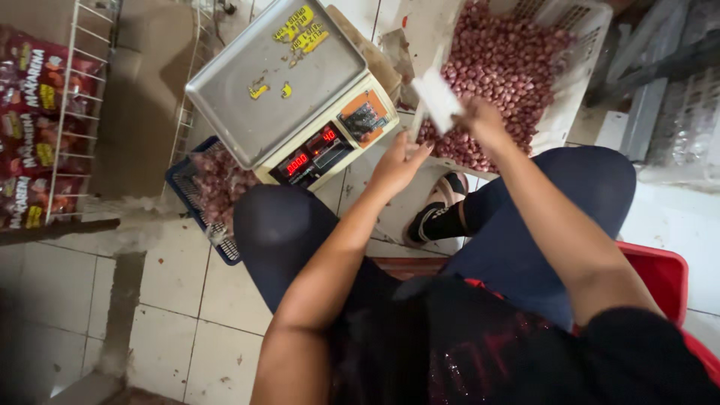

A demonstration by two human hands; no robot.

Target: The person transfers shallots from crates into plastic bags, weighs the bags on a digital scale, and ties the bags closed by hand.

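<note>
At nine o'clock a white wire rack (71, 112) of red snack packets (30, 112) stood against the wall, and beside it a blue basket (196, 196) of small red shallots sat wedged under the digital scale (289, 90), whose steel pan was bare with the red readout lit, so nothing was being weighed yet. The left hand (397, 165) reached open-fingered toward the lower edge of a clear plastic bag (437, 97), while the right hand (484, 120) was closed on that bag at one o'clock, just over the white crate (577, 45) heaped with shallots (502, 60). The bag looked empty, so filling seemed barely begun. Room was tight: knees, scale and crate crowded together, with open tile only toward seven o'clock.
</note>
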